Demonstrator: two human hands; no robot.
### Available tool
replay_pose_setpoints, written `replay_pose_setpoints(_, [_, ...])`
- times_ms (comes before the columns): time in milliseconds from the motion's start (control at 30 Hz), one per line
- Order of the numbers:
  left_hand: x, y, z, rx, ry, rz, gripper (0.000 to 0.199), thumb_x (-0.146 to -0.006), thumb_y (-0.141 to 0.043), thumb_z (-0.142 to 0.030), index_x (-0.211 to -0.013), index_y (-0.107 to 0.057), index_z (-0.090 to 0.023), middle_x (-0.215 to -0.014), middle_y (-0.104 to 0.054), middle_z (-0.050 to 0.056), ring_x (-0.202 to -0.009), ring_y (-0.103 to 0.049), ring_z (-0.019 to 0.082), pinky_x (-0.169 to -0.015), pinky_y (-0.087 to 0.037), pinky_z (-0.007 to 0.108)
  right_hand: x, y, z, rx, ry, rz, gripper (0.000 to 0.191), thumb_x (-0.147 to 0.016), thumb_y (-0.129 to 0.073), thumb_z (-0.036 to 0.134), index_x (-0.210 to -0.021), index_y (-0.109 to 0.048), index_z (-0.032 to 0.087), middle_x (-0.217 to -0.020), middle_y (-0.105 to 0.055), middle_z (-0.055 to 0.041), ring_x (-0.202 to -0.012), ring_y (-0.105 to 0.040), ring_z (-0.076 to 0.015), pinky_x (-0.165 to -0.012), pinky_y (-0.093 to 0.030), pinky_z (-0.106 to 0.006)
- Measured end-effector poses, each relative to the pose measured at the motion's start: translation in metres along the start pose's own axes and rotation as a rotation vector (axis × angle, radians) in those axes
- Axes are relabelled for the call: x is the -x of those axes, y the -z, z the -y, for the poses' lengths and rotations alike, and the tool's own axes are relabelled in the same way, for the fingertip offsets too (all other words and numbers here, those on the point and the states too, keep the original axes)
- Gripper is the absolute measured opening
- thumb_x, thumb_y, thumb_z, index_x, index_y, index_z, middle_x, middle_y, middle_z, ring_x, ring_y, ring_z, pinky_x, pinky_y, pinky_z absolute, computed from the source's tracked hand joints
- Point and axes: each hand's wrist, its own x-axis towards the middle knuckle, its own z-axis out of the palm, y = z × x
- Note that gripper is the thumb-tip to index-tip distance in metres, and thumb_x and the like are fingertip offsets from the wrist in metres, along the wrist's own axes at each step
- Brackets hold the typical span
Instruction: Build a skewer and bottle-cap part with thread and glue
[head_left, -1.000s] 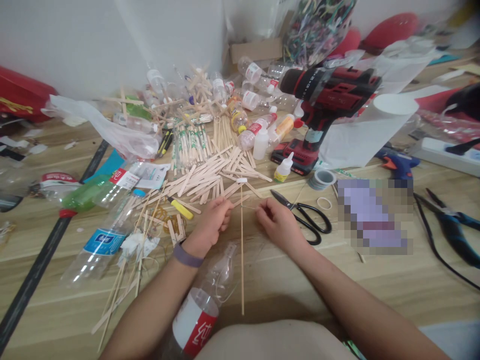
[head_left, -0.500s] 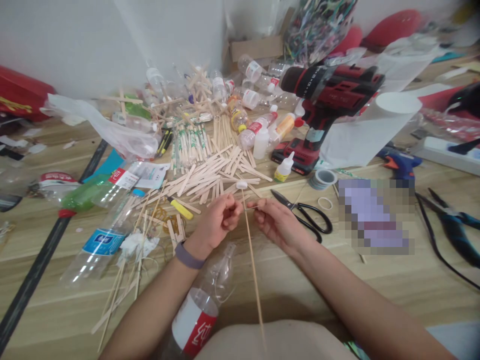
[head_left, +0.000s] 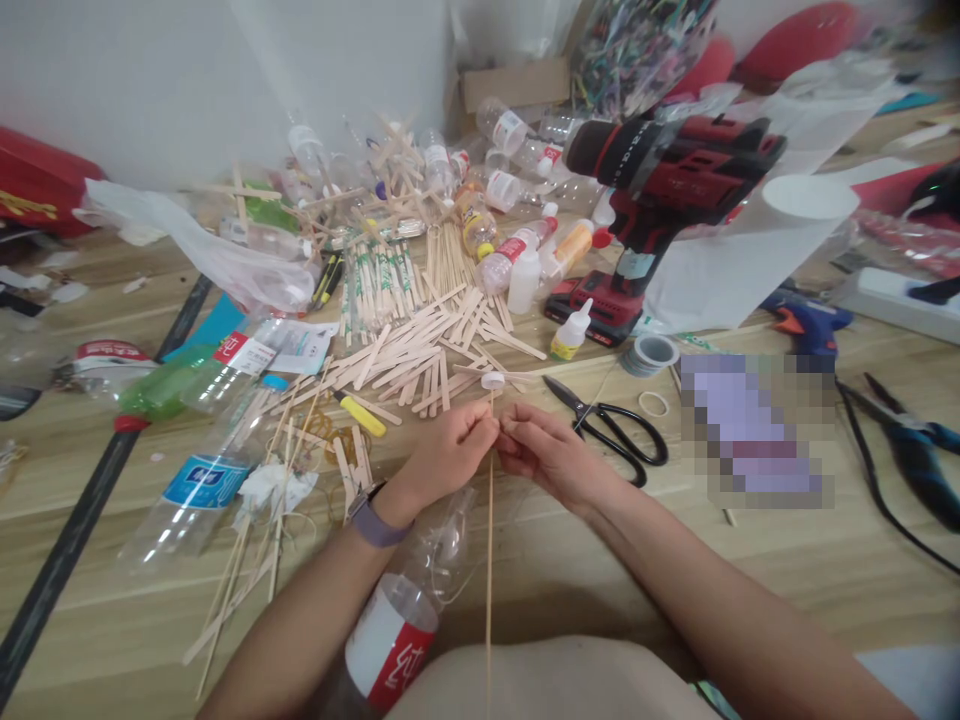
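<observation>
A long bamboo skewer runs from my body up between my hands, with a white bottle cap at its far end. My left hand is closed, its fingertips covering the skewer just below the cap. My right hand pinches right beside it, fingertips meeting those of the left; whatever thin thing it holds is hidden. Under my left forearm lies a clear plastic bottle with a red and white label. Black-handled scissors rest to the right of my right hand.
Beyond my hands are loose craft sticks, a small glue bottle, a tape roll and a red cordless drill. To the right are a glue gun and pliers. Plastic bottles and a yellow cutter lie left.
My hands have come together at the skewer, the left moving right and the right slightly left. The skewer's near end has swung left, so it now stands straighter in view.
</observation>
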Motion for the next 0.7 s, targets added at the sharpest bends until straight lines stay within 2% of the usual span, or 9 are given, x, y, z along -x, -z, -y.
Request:
replay_pose_setpoints(400, [0.0029, -0.0038, 0.0015, -0.306, -0.090, 0.035, 0.025, -0.084, -0.042, -0.022, -0.062, -0.030, -0.023, -0.058, -0.034, -0.007, -0.056, -0.033, 0.012, -0.055, -0.023, 0.028, 0.0008, 0.0042, -0.0012, 0.176, -0.036, 0.027, 0.022, -0.077, -0.059, 0.034, -0.069, -0.045, 0.020, -0.059, -0.040, 0.0077, -0.050, -0.031, -0.0065, -0.048, -0.020, -0.024])
replay_pose_setpoints(700, [0.0029, -0.0034, -0.0018, -0.408, -0.092, 0.063, 0.024, -0.085, -0.040, -0.024, -0.063, -0.031, -0.023, -0.059, -0.038, -0.005, -0.057, -0.035, 0.014, -0.055, -0.020, 0.029, 0.0045, 0.0059, 0.0044, 0.305, -0.021, 0.065, 0.014, -0.078, -0.056, 0.030, -0.072, -0.045, 0.022, -0.061, -0.040, 0.0070, -0.054, -0.033, -0.0088, -0.050, -0.024, -0.025])
